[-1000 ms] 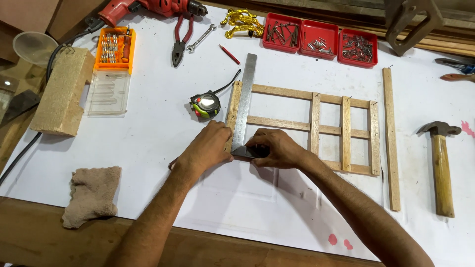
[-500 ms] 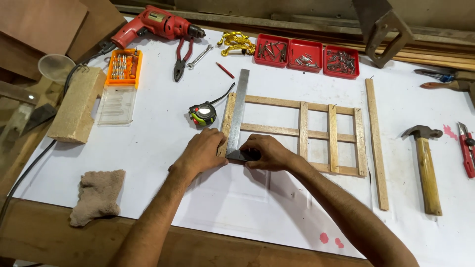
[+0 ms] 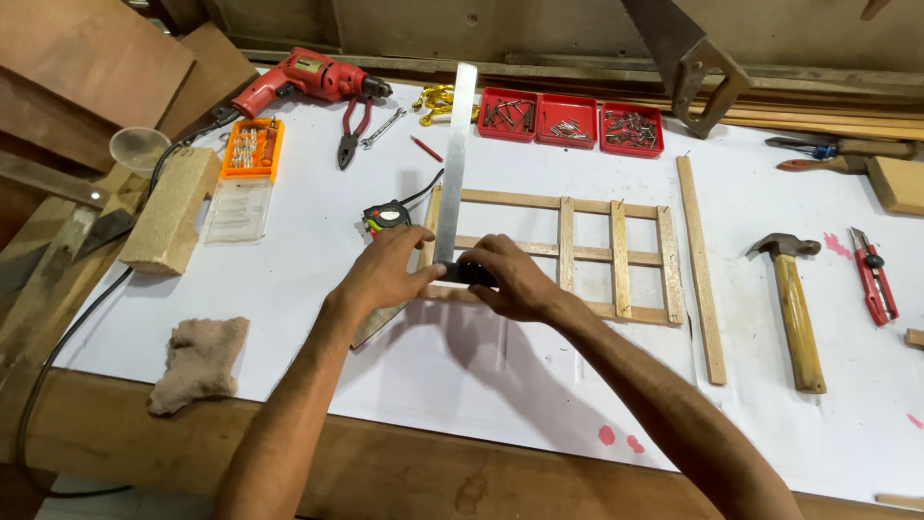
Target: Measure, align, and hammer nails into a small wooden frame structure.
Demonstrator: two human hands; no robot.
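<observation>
A small wooden lattice frame (image 3: 589, 252) of thin slats lies flat on the white-covered bench. A steel try square (image 3: 454, 164) stands along the frame's left side, its blade pointing away from me. My left hand (image 3: 385, 274) presses on the frame's near left corner and the square's base. My right hand (image 3: 508, 277) grips the square's dark stock against the frame's near rail. Both hands hide the corner itself.
A loose wooden strip (image 3: 701, 270), a hammer (image 3: 794, 299) and a red utility knife (image 3: 874, 279) lie to the right. A tape measure (image 3: 387, 217), pliers (image 3: 348, 130), red drill (image 3: 303, 77), orange bit case (image 3: 252, 149), red screw trays (image 3: 568, 120), wood block (image 3: 171, 210) and rag (image 3: 197, 361) surround the frame.
The view has moved closer. The square's blade has swung from a tilt along the left stile to nearly upright, reaching farther back across the bench. Both hands stay at the corner.
</observation>
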